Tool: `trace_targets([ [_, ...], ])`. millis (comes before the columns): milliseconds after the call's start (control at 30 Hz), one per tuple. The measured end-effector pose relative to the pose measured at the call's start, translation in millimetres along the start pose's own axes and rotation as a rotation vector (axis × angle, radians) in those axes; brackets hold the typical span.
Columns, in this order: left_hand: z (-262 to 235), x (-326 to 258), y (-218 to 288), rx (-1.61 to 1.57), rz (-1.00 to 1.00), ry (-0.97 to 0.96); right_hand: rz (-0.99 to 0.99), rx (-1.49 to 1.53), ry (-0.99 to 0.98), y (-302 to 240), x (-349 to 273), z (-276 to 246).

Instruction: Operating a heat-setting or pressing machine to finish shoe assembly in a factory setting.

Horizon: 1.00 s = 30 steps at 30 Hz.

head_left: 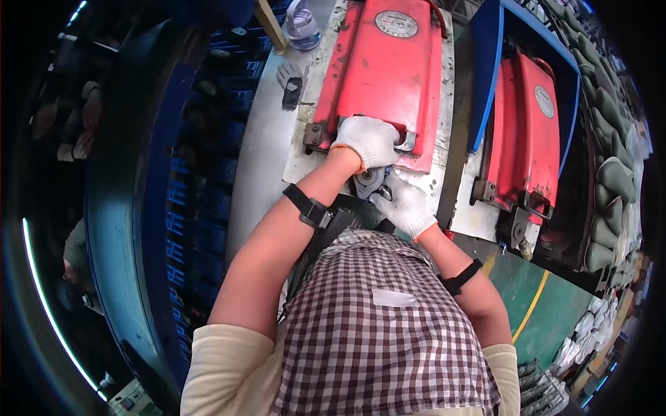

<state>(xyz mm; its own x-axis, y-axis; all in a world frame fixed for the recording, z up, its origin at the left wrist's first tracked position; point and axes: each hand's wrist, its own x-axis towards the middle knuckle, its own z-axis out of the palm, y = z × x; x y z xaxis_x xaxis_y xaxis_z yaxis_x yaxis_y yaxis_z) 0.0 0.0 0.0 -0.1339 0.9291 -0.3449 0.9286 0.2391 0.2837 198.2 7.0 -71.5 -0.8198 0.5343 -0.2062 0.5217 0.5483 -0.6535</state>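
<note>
My left hand (368,141), in a white knitted glove with an orange cuff edge, is curled over the front edge of a red metal press lid (388,69). It wraps the lid's metal handle (408,143), whose right end shows beside the hand. Just below, my right hand (409,208), gloved the same way, closes on a small dark lever on a round grey metal latch (368,182). Some of its fingertips are hidden by the latch. The lid lies down on its pale, stained base plate (300,156).
To the right stands a second red press (531,125) under a blue frame (494,76). Grey-green moulded pieces (607,184) pile up beyond it. On the left ledge lie a grey glove (288,73) and a clear jug (302,29). A blue rail (118,256) runs further left.
</note>
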Motion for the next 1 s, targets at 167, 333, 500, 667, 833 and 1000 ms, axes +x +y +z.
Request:
trace_targets([
  [167, -8, 0, 1, -0.061, 0.021, -0.064, -0.048, 0.037, 0.035, -4, -3, -1],
  [333, 3, 10, -6, -0.052, 0.047, -0.013, -0.022, -0.013, 0.044, 1, 3, 1],
  [500, -5, 4, 2, -0.013, -0.033, -0.058, 0.010, -0.016, 0.021, -5, 1, -3],
  [667, -10, 5, 10, 0.010, -0.050, -0.091, 0.021, 0.010, 0.002, -1, 1, -3],
  [833, -7, 5, 8, 0.015, -0.050, -0.081, -0.005, 0.036, 0.022, -1, 1, -2],
  [1000, -8, 4, 11, 0.011, -0.048, -0.068, 0.048, 0.041, -0.028, 1, 0, -4],
])
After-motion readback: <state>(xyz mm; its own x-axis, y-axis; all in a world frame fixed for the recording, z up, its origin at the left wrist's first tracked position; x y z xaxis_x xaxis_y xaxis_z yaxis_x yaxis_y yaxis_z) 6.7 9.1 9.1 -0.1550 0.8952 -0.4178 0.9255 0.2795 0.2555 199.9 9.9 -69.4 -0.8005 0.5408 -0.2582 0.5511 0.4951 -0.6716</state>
